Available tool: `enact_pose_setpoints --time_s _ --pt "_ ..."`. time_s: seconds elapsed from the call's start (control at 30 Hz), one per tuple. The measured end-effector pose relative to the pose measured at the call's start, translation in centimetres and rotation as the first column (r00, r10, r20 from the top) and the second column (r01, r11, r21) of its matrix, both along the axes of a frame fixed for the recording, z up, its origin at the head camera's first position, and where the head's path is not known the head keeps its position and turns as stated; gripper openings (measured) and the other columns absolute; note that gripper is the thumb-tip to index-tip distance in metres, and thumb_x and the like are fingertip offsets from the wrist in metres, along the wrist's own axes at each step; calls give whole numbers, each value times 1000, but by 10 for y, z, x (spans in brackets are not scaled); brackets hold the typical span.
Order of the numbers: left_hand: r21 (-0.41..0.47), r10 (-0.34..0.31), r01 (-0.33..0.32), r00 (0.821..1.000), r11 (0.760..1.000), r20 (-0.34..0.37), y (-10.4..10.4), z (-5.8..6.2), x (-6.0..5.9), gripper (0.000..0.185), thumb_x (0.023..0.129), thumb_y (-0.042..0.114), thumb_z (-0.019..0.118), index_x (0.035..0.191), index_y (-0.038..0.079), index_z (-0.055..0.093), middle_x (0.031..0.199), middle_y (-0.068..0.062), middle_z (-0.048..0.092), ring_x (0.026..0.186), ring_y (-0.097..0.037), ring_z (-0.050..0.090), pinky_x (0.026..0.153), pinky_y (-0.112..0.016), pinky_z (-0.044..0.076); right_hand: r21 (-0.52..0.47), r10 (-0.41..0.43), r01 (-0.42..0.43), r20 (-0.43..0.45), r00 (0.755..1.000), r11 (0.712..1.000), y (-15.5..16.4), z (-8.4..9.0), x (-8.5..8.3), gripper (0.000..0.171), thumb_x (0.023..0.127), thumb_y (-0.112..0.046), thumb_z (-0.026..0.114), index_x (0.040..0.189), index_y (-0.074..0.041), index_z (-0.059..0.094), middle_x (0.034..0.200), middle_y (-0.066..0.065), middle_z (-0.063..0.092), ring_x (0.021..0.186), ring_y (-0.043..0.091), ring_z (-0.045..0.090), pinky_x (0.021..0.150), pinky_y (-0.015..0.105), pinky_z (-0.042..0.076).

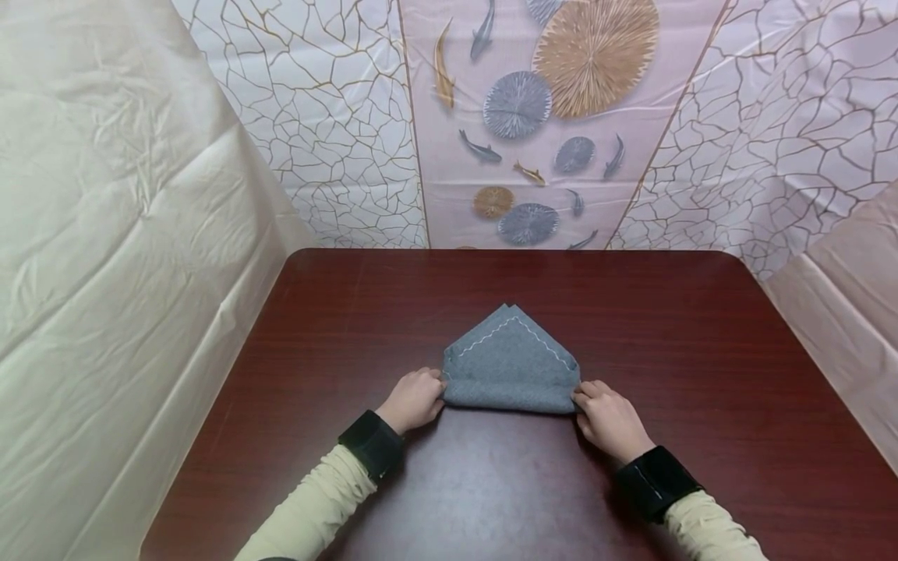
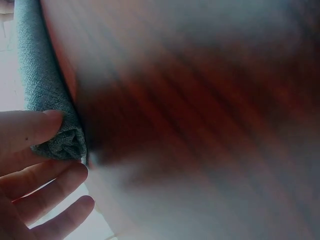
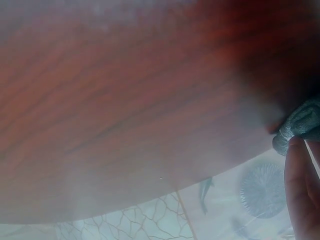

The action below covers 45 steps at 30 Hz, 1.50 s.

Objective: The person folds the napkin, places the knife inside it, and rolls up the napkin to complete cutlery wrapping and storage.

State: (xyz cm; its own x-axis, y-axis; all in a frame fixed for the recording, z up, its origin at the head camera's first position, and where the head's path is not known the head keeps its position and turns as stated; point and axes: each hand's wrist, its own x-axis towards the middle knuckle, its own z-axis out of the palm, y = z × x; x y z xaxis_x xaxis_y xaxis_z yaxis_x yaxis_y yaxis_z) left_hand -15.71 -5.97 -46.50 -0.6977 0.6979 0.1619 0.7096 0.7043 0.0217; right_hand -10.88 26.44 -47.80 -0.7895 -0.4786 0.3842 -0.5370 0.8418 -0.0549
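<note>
Cloth (image 1: 510, 362), half rolled, lies between left hand (image 1: 414, 400) and right hand (image 1: 609, 421), each pinching a roll end.

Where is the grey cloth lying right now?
In the head view, the grey cloth lies mid-table on the dark wooden table, its near edge rolled, with the left hand and right hand gripping either end.

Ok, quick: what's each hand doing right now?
Left hand: pinches the left end of the grey cloth roll.
Right hand: pinches its right end.
</note>
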Motion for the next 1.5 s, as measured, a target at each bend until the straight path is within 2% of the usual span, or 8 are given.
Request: enact_pose_setpoints --time_s 0.2,0.7,1.3,1.5 --pt "-6 7 -7 1000 1000 28 0 2 2 6 75 13 68 73 11 63 73 -3 54 69 -22 54 59 -35 46 -8 5 -5 -6 1000 1000 0 -1 1 25 60 2 69 86 4 67 85 10 60 81 25 56 67 37 49" --pt "2 16 -16 999 1000 29 0 2 2 10 74 14 70 69 12 61 70 -2 52 68 -22 54 59 -35 46 -25 17 -18 -42 999 1000 0 -4 1 27 57 1 68 83 4 67 84 10 60 80 26 56 66 38 48" --pt "21 18 -19 999 1000 36 0 3 5 3 75 11 67 75 8 65 69 -3 52 68 -21 55 61 -34 47 -31 4 -5 -26 1000 1000 0 -2 5 27 60 2 68 87 6 68 88 14 63 84 27 58 69 39 49" --pt "51 4 -9 996 999 84 -3 2 5 10 74 10 66 66 10 60 67 -3 52 66 -21 55 58 -34 47 -57 21 -22 -17 1000 998 1 0 9 24 61 1 68 85 4 69 85 11 63 81 25 59 67 38 49"
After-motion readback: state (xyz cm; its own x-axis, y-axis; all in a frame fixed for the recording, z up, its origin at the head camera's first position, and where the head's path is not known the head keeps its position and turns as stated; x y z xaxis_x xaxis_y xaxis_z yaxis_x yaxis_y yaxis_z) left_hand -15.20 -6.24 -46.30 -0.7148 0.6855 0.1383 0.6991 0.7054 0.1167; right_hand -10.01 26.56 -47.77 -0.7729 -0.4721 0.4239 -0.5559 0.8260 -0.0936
